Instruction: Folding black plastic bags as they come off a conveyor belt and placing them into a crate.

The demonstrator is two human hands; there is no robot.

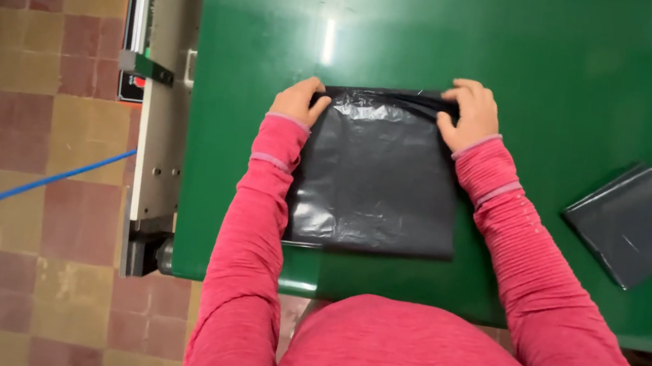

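We pinch the far edge of the thin, soft, slippery black plastic bag (377, 177) with our left hand (297, 100) and right hand (470, 111), near the front edge of the green bench (528, 50), where its corners seem best to grab.

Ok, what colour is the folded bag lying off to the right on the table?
Dark grey-black folded bag, glossy plastic; seen in the head view.

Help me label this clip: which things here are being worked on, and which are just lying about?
In hand:
- black plastic bag, flat on the green table
- left hand and right hand, each gripping a far corner

Lying about:
- folded dark bag, right of the arms
- blue cable on the tiled floor
- grey metal rail beside the table
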